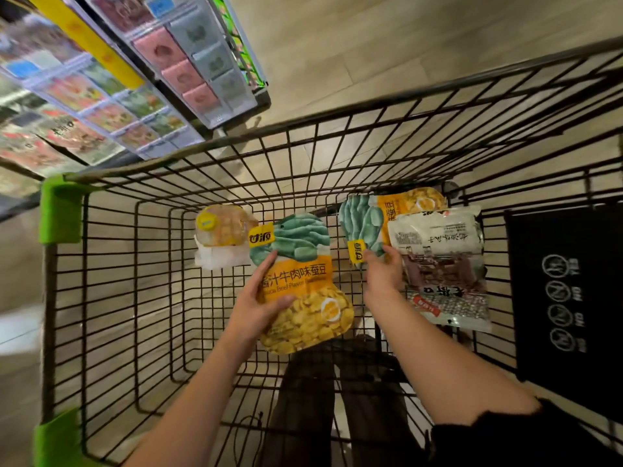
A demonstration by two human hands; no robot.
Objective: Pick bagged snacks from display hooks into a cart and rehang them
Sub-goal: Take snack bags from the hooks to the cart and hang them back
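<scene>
Over the black wire cart (135, 298), our left hand (259, 298) grips one orange-and-green broad-bean snack bag (303, 291), our right hand (382, 267) pinches its twin (362, 224); we advise lifting both clear by their top edges.

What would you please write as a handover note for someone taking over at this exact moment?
Left hand: grips an orange-and-green bean bag above the cart.
Right hand: pinches the green end of a second bean bag lying in the cart.
Also in the cart: a white-and-brown snack bag on the right, a small yellow-capped bag on the left.
Done: four bags are off the hooks.
Left: rehang them on the display rack, upper left.
</scene>
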